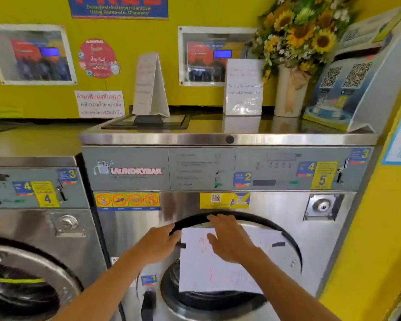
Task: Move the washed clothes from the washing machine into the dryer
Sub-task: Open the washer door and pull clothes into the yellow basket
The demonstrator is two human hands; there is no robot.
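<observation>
Here, nearest me, my left hand (158, 242) curls around the round steel washer door (218, 295) at its black rim, while my right hand (229, 239) rests flat and empty on its taped white paper sign (204, 269). I judge I'm opening it; next, swing it wide. Beyond the glass, dark clothes (208, 300) show dimly inside the drum.
</observation>
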